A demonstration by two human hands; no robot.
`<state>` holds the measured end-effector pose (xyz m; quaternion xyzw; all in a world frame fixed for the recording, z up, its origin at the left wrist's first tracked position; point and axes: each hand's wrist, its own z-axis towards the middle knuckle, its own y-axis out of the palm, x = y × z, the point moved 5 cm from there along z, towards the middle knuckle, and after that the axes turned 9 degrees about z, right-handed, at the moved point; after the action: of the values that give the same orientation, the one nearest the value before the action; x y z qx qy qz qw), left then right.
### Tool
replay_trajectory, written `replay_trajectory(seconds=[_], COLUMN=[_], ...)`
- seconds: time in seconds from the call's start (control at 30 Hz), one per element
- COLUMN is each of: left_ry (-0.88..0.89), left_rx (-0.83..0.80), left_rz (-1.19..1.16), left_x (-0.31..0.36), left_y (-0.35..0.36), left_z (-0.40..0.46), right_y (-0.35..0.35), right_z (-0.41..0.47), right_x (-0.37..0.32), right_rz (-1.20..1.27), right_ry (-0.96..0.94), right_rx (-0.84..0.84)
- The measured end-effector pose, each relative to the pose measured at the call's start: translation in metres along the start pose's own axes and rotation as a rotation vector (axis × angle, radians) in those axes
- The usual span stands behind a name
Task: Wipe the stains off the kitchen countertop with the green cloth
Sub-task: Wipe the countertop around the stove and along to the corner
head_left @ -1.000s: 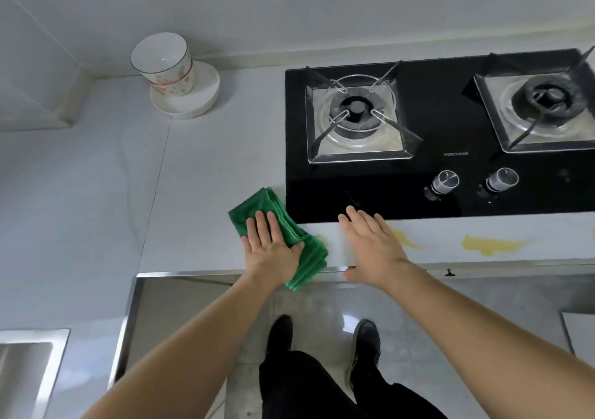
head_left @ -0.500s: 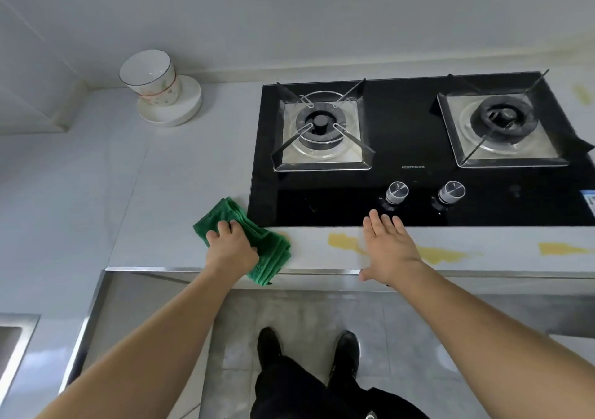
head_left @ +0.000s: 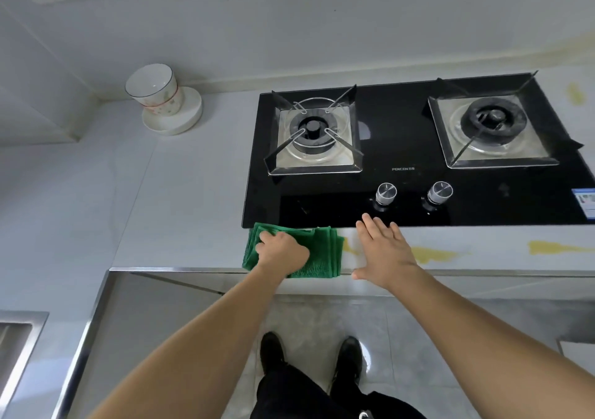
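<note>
Your left hand (head_left: 283,252) grips the cloth (head_left: 322,254) on the bench (head_left: 180,199), your right hand (head_left: 384,252) flat, fingers straight, just beside it over a stain (head_left: 434,254).

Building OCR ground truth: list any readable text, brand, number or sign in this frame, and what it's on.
"PERCEN": white brand mark on the black glass gas hob, between the two burners; small characters after it are too blurred to read.
Blue-and-white sticker at the hob's right edge: print too small to read.
Two silver control knobs: only pointer lines, no legible markings.

Soft, even, shadowless light, with pale glare on the glossy black glass hob (head_left: 418,199) and wide-angle bending toward the edges around it
</note>
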<state>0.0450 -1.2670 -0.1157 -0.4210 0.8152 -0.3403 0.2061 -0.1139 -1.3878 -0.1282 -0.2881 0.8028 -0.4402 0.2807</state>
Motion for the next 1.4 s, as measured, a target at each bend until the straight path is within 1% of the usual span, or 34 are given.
replay_trajectory(seconds=[0.03, 0.07, 0.1, 0.13, 0.2, 0.23, 0.33, 0.37, 0.4, 0.43, 0.47, 0.57, 0.67, 0.8, 0.87, 0.97, 1.07, 1.17, 1.23, 1.3, 1.4], left_ry=[0.033, 0.083, 0.136, 0.188, 0.315, 0.422, 0.836, 0.939, 0.995, 1.019, 1.038, 1.102, 1.122, 1.188, 1.209, 1.202, 1.200, 1.233, 1.242, 1.243, 1.250], left_rx=[0.008, 0.050, 0.119, 0.197, 0.302, 0.348, 0.542, 0.568, 0.577, 0.578, 0.545, 0.493, 0.451, 0.467, 0.494, 0.472, 0.486, 0.473, 0.451, 0.459, 0.492], left_rz=[-0.100, -0.148, -0.148, -0.095, 0.094, 0.206, 0.592, 0.686, 0.746, 0.797, 0.849, 0.968, 0.907, 0.864, 0.849, 0.838, 0.835, 0.856, 0.853, 0.862, 0.843], left_x=[-0.015, -0.029, -0.044, -0.058, -0.076, -0.077, -0.060, -0.052, -0.044, -0.037, -0.028, -0.018, -0.017, 0.012, 0.024, 0.025, 0.020, 0.016, 0.018, 0.024, 0.043], left_y=[-0.003, -0.008, -0.012, -0.013, -0.013, -0.010, -0.004, -0.002, -0.001, -0.001, 0.000, 0.015, 0.025, 0.029, 0.028, 0.029, 0.028, 0.025, 0.029, 0.032, 0.037], left_z=[0.002, 0.002, 0.002, 0.002, -0.003, -0.005, -0.020, -0.019, -0.015, -0.008, 0.002, 0.025, 0.040, 0.043, 0.042, 0.039, 0.037, 0.033, 0.033, 0.033, 0.029], right_y=[-0.001, -0.002, -0.004, -0.005, -0.007, -0.007, -0.009, -0.010, -0.010, -0.011, -0.011, -0.008, -0.005, -0.004, -0.003, -0.003, -0.008, -0.019, -0.022, -0.021, -0.018], right_z=[-0.002, -0.003, -0.005, -0.005, -0.004, -0.003, 0.002, 0.001, 0.001, 0.000, 0.000, -0.003, -0.002, 0.001, -0.002, -0.009, -0.014, -0.016, -0.019, -0.021, -0.019], right_x=[0.003, 0.007, 0.011, 0.016, 0.019, 0.020, 0.019, 0.020, 0.022, 0.024, 0.029, 0.042, 0.047, 0.049, 0.053, 0.062, 0.069, 0.089, 0.111, 0.126, 0.137], right_rz=[-0.006, -0.006, -0.004, -0.003, -0.004, -0.008, -0.029, -0.040, -0.054, -0.074, -0.091, -0.105, -0.096, -0.105, -0.061, -0.005, -0.061, -0.080, -0.084, -0.079, -0.033], right_ry=[0.009, 0.027, 0.049, 0.065, 0.067, 0.062, 0.042, 0.038, 0.039, 0.042, 0.061, 0.156, 0.181, 0.148, 0.142, 0.115, 0.079, 0.137, 0.160, 0.125, 0.054], right_rx=[0.000, 0.007, 0.013, 0.012, -0.008, -0.014, -0.024, -0.028, -0.028, -0.024, -0.027, -0.065, -0.085, -0.089, -0.068, -0.033, -0.005, -0.001, -0.036, -0.075, -0.053])
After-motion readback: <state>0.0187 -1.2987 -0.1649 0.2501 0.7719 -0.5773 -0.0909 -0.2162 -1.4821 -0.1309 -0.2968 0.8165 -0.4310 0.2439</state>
